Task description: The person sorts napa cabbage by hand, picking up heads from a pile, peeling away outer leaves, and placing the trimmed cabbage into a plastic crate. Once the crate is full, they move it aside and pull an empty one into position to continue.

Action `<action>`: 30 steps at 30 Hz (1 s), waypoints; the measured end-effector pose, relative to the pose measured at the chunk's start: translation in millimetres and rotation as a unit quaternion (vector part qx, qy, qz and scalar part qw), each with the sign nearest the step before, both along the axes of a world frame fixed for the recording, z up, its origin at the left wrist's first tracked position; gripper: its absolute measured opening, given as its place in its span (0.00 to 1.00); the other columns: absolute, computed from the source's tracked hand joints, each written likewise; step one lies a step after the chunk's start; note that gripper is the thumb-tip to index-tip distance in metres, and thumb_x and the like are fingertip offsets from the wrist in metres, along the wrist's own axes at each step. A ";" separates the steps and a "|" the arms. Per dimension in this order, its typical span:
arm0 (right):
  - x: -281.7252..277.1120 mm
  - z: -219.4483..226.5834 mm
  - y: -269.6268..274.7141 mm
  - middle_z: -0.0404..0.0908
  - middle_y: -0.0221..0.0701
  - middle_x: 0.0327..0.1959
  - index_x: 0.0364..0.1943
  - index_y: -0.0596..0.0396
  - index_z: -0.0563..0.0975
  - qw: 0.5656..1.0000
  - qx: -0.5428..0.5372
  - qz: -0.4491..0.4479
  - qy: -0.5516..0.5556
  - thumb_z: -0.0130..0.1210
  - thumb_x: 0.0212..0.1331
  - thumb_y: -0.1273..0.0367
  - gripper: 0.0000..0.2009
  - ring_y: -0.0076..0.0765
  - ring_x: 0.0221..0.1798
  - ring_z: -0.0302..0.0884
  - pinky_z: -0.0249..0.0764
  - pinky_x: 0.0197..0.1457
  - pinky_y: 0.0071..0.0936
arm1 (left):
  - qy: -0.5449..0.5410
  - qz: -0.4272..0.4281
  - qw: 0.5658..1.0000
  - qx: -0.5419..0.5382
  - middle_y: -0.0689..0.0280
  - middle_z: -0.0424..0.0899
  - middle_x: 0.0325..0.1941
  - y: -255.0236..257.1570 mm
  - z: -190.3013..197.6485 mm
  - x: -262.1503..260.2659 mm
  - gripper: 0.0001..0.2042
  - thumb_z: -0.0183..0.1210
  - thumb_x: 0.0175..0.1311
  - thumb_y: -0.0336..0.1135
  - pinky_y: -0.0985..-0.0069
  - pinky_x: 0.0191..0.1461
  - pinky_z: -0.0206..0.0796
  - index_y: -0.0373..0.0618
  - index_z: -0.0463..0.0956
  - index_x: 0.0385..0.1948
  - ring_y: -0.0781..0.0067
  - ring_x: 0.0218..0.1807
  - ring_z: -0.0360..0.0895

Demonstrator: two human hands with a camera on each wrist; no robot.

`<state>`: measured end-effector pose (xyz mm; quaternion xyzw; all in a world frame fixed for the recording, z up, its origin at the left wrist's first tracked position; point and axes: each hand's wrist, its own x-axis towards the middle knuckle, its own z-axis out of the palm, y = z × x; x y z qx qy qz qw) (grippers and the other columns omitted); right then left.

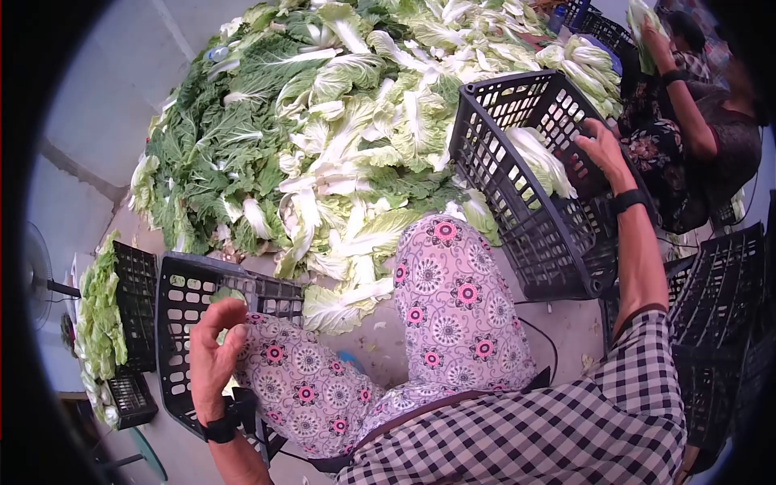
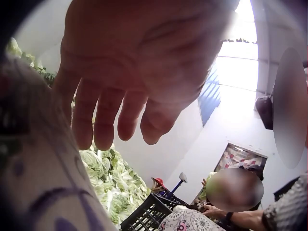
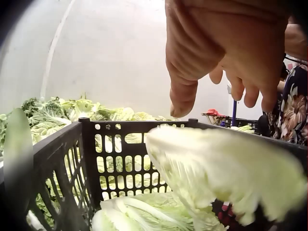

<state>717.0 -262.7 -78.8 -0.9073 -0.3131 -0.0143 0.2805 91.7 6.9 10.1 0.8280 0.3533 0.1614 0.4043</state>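
Note:
My right hand is over the black plastic crate on the right, fingers spread and holding nothing. Just below it in the right wrist view, a pale napa cabbage shows blurred and tilted, with a gap between it and the hand. Under that, another cabbage lies inside the crate. My left hand hovers empty near my left knee, beside a second black crate. In the left wrist view its loosely bent fingers have nothing in them.
A large heap of loose cabbage leaves covers the floor ahead. Whole cabbages are piled behind the right crate. At the right sits another person who holds a cabbage. More cabbages and a fan stand at the left.

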 end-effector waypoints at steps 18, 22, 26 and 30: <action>-321.0 87.4 90.4 0.70 0.45 0.54 0.49 0.65 0.71 0.883 -0.022 0.435 0.173 0.56 0.48 0.64 0.24 0.43 0.61 0.63 0.54 0.65 0.32 | 0.243 0.246 0.938 -0.009 0.58 0.81 0.36 51.1 -130.4 -268.2 0.17 0.57 0.53 0.39 0.72 0.42 0.69 0.35 0.75 0.40 0.66 0.38 0.78; -337.4 79.3 102.3 0.67 0.45 0.57 0.50 0.63 0.71 0.881 -0.047 0.443 0.160 0.57 0.50 0.59 0.27 0.45 0.66 0.56 0.47 0.68 0.34 | 0.226 0.367 0.891 -0.144 0.66 0.76 0.23 23.7 -161.5 -329.9 0.18 0.59 0.51 0.42 0.77 0.21 0.62 0.36 0.76 0.37 0.78 0.21 0.70; -347.7 78.9 113.4 0.67 0.45 0.57 0.51 0.61 0.71 0.872 -0.077 0.459 0.154 0.58 0.50 0.56 0.28 0.45 0.67 0.54 0.46 0.69 0.36 | 0.226 0.449 0.844 -0.189 0.60 0.79 0.27 35.9 -169.7 -309.8 0.18 0.59 0.50 0.41 0.72 0.31 0.72 0.38 0.76 0.40 0.67 0.27 0.77; -352.8 77.4 123.0 0.67 0.44 0.57 0.51 0.61 0.72 0.877 -0.098 0.450 0.140 0.58 0.50 0.56 0.27 0.44 0.67 0.54 0.47 0.68 0.36 | 0.387 0.128 0.913 0.024 0.54 0.79 0.43 43.9 -205.6 -292.1 0.22 0.64 0.43 0.37 0.66 0.53 0.67 0.41 0.76 0.43 0.52 0.49 0.75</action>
